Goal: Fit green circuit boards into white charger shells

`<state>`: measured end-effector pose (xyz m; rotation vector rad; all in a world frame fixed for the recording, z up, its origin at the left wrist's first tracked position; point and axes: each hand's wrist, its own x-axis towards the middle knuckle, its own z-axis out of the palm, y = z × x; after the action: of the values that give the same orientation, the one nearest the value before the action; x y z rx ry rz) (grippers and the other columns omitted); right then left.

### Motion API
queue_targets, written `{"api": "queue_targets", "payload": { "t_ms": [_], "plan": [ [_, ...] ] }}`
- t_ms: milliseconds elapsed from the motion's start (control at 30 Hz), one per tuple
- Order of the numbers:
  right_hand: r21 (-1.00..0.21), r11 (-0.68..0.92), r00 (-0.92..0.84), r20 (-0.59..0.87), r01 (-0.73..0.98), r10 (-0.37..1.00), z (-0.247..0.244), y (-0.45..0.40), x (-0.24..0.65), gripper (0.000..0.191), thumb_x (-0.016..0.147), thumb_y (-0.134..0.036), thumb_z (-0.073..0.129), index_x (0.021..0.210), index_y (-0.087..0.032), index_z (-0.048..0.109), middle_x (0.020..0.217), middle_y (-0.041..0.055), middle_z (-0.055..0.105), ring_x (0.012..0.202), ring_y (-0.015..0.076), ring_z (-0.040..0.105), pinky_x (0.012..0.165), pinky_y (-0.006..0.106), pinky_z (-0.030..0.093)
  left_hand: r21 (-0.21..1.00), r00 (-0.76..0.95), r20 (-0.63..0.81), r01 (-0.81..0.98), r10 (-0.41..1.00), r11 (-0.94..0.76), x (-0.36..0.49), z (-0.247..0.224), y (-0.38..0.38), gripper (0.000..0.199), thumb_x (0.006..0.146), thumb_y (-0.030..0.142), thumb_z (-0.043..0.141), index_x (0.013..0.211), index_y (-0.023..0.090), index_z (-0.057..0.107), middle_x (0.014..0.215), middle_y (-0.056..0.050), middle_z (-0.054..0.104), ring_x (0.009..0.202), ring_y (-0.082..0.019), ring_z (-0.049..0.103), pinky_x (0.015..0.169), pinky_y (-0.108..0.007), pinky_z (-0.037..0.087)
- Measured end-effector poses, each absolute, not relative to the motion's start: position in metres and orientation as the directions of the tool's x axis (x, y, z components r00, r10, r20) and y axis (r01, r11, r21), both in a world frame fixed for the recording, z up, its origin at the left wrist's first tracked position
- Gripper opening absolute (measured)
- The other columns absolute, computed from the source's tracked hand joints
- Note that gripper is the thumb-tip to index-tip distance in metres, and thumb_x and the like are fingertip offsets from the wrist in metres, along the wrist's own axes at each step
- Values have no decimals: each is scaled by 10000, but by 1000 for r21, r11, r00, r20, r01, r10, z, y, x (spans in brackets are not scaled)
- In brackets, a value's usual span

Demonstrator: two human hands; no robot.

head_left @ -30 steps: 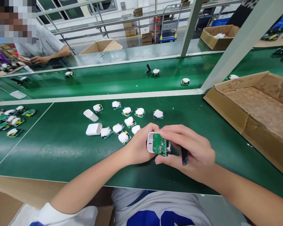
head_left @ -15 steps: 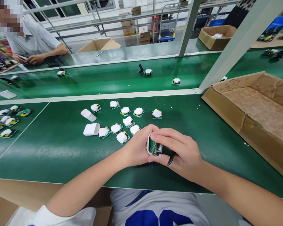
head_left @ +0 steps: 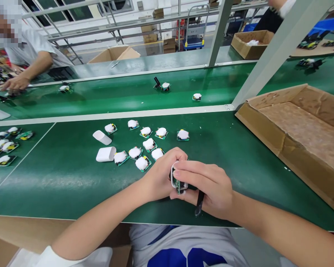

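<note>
The fingers (head_left: 203, 172) of the right hand (head_left: 214, 189) are curled and pressed together over a white plastic casing (head_left: 173, 177), with the thumb running beneath it. The left hand (head_left: 163, 176) cups the casing from the other side, its fingers wrapped over the top. Between them, the hands pinch the casing just above the green tabletop (head_left: 58, 185). A slim dark tool (head_left: 199, 203) is tucked into the right hand, its tip pointing down and away from the casing. A green circuit board (head_left: 178, 187) shows at the casing's open end, mostly hidden by the fingers, so how deep it sits cannot be told.

The step in hand looks like fitting the board into its shell. Judging from the grip, the board seems to be partway in or being squared up. The next move appears to call for even pressure so that it seats straight, without forcing the parts on it.

Beyond the hands, boards topped with white padding (head_left: 141, 163) lie in a loose group on the tabletop, and another cluster of boards (head_left: 5, 148) sits further left. Two white casings (head_left: 105, 154) lie beside the group. A cardboard tray (head_left: 281, 148) with a brown lining stands on the tabletop to the right. Across the line, a co-worker's hand (head_left: 15, 83) is near more boards.
</note>
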<state>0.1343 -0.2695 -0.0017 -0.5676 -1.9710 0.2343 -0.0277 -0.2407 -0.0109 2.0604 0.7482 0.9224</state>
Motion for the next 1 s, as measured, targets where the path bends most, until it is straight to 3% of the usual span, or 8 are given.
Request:
{"api": "queue_targets", "payload": {
  "t_ms": [133,267,400,533,700,800,900,1000],
  "plan": [
    [-455,836,-374,750,306,545,-3,-265,134,287,786,-265,714,1036,-160,620,1055,90,646,791,132,651,596,224,533,818,557,301,267,774,-510,-26,-11,-240,322,632,200,657,831,208,405,822,16,519,685,-123,506,575,-235,401],
    [-656,695,-340,608,294,718,0,-260,136,399,731,-386,746,1081,-229,639,1070,53,541,600,76,559,587,258,530,795,523,306,319,795,-516,-25,-9,-239,304,673,262,663,839,205,415,799,9,509,683,-134,502,575,-243,402],
    [-800,501,-296,416,330,860,2,-258,137,535,695,-254,785,1191,-269,585,1004,23,530,750,121,579,686,261,536,686,514,369,411,774,-600,-28,-10,-237,230,716,182,591,830,211,393,795,12,497,681,-127,486,567,-228,379],
    [-857,366,-276,276,362,921,-3,-253,137,643,610,-305,838,1192,-244,571,990,30,545,826,159,575,645,255,520,574,550,428,448,717,-686,-28,-12,-237,201,734,111,519,854,215,397,848,-6,513,707,-131,497,570,-224,368],
    [-917,329,-240,274,227,931,-4,-240,141,347,751,-448,703,985,-202,634,811,7,557,699,137,553,563,242,462,670,489,325,484,809,-562,-23,-10,-238,260,684,59,533,844,215,401,778,26,516,652,-110,483,554,-208,358],
    [-883,420,-112,405,211,907,-5,-231,146,280,923,-401,478,833,-187,635,793,20,559,694,126,547,610,251,441,729,435,229,516,871,-450,-26,-8,-234,289,674,83,591,868,214,422,761,37,518,652,-109,488,555,-207,363],
    [-775,432,-174,399,462,900,-5,-223,152,291,915,-331,495,707,-179,630,788,28,552,692,131,541,587,247,409,738,399,188,545,897,-397,-31,-5,-229,341,659,139,668,924,210,465,803,27,538,679,-118,514,571,-217,381],
    [-588,372,-245,287,718,926,0,-222,157,357,875,-319,555,550,-172,561,595,1,504,541,119,471,480,251,316,699,389,212,581,897,-417,-35,-1,-225,358,652,128,682,957,207,512,838,15,556,703,-127,531,592,-223,399]
  ]
}}
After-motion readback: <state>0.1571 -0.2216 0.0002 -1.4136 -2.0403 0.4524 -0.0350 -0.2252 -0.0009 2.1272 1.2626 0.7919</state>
